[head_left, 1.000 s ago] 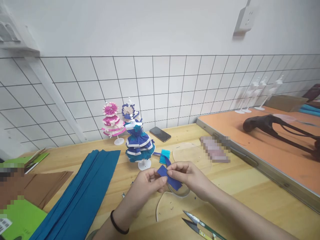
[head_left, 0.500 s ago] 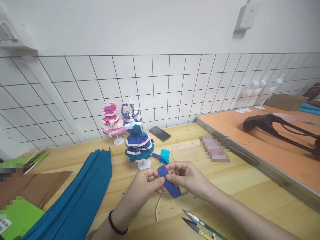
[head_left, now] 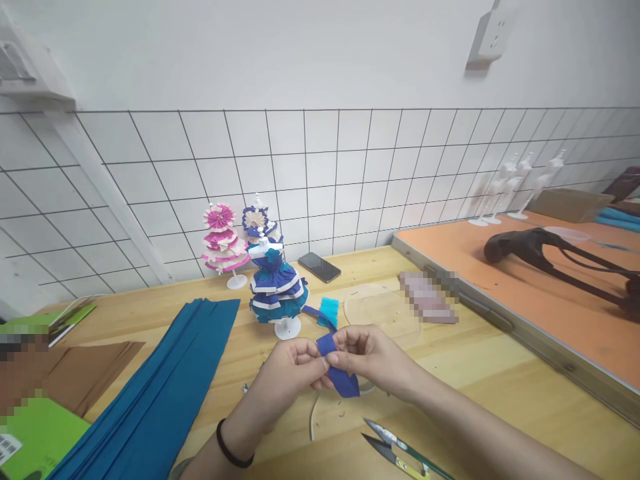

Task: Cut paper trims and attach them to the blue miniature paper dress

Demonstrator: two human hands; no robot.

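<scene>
Both hands pinch one short strip of blue crepe paper [head_left: 345, 383] above the table. My left hand [head_left: 290, 370] grips its left edge between thumb and fingers, and my right hand [head_left: 373, 353] holds the upper right side. The strip's upper end shows between the fingertips, while its lower part hangs down. Behind the hands stands a small dress form in a ruffled blue, teal and white dress [head_left: 279, 290]. A narrow blue strip runs from that dress toward my hands, past a bright turquoise piece [head_left: 329, 311].
Thread snips [head_left: 395, 450] lie with blades apart at the front. Folded teal paper [head_left: 165, 380] spreads at left, near brown sheets [head_left: 95, 370]. A phone [head_left: 320, 267], a pink dress figure [head_left: 225, 243] and a clear round disc [head_left: 383, 310] are farther back. An orange board [head_left: 440, 240] is at right.
The strip's upper end has tilted and folded lower between my fingers. The teal paper's far end has spread rightward. Both hands stay in nearly the same place.
</scene>
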